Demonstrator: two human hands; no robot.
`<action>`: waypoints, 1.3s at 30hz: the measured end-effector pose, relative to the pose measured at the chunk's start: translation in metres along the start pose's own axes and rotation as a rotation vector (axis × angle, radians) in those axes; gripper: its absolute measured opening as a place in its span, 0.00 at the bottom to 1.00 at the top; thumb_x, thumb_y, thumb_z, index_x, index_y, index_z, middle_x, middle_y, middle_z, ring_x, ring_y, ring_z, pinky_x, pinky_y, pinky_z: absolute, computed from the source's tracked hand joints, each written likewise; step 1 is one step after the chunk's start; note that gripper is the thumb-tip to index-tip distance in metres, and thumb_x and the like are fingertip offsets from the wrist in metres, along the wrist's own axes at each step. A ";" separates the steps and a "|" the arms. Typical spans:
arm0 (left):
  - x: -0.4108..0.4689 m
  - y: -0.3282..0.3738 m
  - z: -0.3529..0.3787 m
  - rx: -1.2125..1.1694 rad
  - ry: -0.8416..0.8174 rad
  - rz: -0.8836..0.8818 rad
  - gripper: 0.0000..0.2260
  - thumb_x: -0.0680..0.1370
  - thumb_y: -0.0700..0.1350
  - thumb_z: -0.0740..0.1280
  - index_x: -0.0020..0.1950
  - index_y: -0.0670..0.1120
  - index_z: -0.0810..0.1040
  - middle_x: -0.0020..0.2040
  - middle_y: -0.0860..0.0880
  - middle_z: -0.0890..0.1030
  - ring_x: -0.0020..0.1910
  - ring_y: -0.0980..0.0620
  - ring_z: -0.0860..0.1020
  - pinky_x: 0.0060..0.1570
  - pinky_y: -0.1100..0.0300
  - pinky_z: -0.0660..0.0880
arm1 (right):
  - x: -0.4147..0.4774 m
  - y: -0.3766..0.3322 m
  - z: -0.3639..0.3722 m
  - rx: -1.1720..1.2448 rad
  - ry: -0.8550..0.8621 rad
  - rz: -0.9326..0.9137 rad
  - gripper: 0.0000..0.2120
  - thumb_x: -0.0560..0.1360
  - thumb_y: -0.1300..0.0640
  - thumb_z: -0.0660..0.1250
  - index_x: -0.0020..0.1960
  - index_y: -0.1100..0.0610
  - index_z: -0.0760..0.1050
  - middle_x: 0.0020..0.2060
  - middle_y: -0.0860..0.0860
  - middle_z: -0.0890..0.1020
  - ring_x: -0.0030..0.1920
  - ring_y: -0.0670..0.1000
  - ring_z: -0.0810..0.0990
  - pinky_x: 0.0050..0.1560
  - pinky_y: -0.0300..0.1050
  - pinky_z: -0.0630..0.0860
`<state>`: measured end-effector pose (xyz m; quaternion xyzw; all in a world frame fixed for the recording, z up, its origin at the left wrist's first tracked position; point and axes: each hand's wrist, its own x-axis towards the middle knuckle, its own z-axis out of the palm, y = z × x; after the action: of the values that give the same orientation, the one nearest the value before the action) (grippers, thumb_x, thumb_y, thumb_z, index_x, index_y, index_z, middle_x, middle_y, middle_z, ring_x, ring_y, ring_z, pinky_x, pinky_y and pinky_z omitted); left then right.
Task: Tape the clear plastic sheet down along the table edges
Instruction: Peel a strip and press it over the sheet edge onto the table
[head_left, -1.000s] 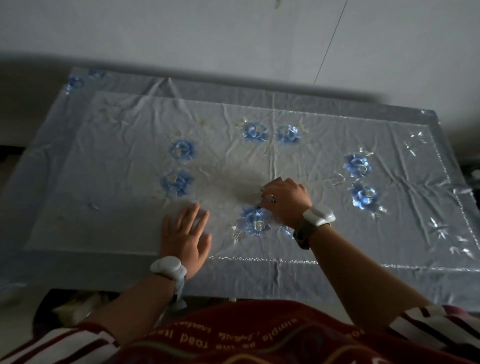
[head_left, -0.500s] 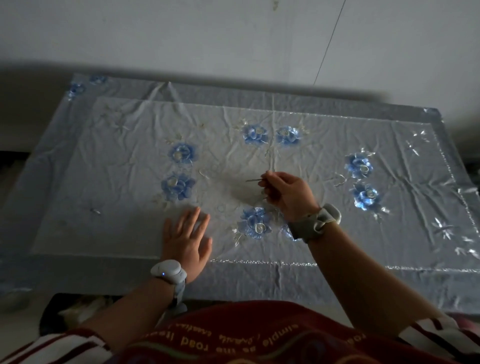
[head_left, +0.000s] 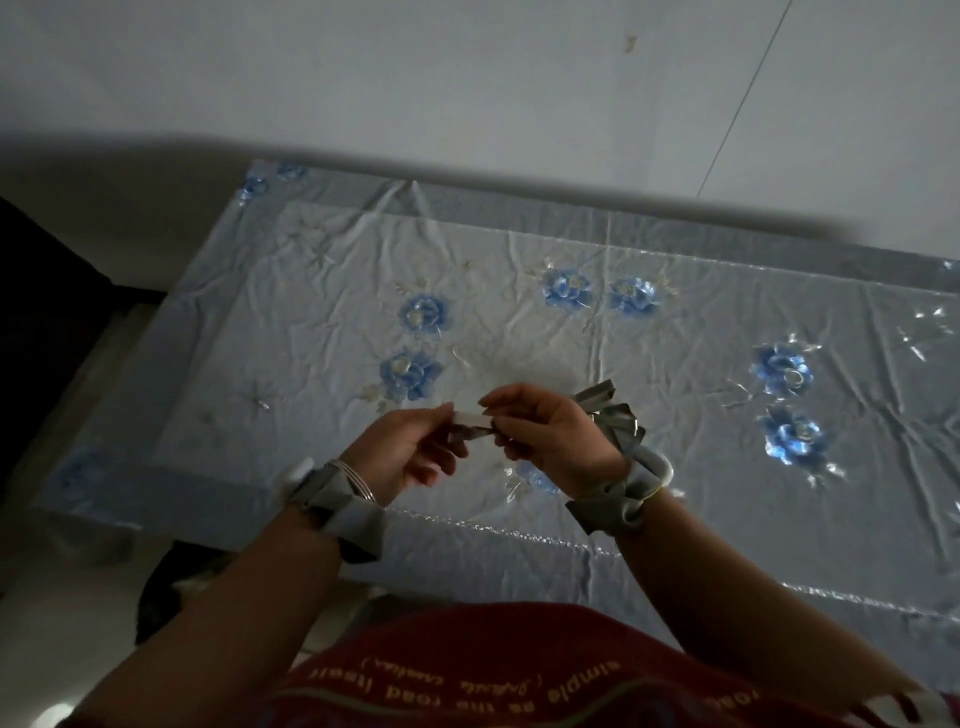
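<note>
Your left hand (head_left: 410, 447) thumb and forefinger pinch one end of a short pale strip of tape (head_left: 470, 418); your right hand (head_left: 540, 434) pinches the other end, other fingers curled in. The strip is stretched between them, held in the air above the middle of the table, toward its near edge. Something dark hangs just under the strip; I cannot tell what it is.

Likely step: readying a piece to stick down. Keep the strip taut and flat, don't let the ends fold onto each other or onto your fingertips. Carry it to an edge before lowering.

The clear plastic sheet (head_left: 675, 566) lies over the flowered tablecloth (head_left: 415, 312), covering the top and glinting along the near edge; it looks wrinkled, so smooth it before pressing tape on. No tape on any edge that I can see, light is dim.

Both wrists wear bands, and grey strip-like pieces (head_left: 618, 415) stick out past the right wrist, maybe more cut tape, unclear. They could snag the sheet. Far edge sits against the wall (head_left: 467, 78), so little room there. Table top otherwise bare.
</note>
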<state>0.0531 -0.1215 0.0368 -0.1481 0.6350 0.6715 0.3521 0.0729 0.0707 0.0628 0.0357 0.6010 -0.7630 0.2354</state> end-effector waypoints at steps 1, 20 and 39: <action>-0.004 0.000 -0.002 -0.011 -0.042 0.017 0.13 0.75 0.51 0.65 0.43 0.42 0.82 0.33 0.46 0.82 0.28 0.53 0.76 0.24 0.63 0.68 | 0.000 0.001 0.000 -0.061 0.008 -0.024 0.12 0.75 0.73 0.60 0.49 0.59 0.76 0.40 0.53 0.80 0.35 0.46 0.77 0.35 0.38 0.73; -0.069 -0.042 -0.065 0.496 0.040 0.031 0.07 0.75 0.40 0.65 0.44 0.40 0.82 0.31 0.54 0.83 0.30 0.61 0.81 0.27 0.73 0.70 | 0.045 0.034 0.079 -0.386 -0.124 0.194 0.06 0.76 0.59 0.65 0.42 0.52 0.80 0.35 0.48 0.83 0.32 0.43 0.81 0.33 0.34 0.78; -0.096 -0.133 -0.188 0.311 -0.030 -0.288 0.12 0.77 0.31 0.59 0.35 0.36 0.77 0.29 0.41 0.79 0.25 0.50 0.79 0.35 0.55 0.80 | 0.051 0.094 0.237 -0.561 0.019 0.432 0.10 0.74 0.64 0.63 0.54 0.56 0.76 0.33 0.51 0.79 0.29 0.44 0.78 0.27 0.35 0.73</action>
<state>0.1618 -0.3360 -0.0288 -0.1712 0.6979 0.5105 0.4723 0.1202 -0.1828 0.0262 0.1029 0.7679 -0.5005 0.3863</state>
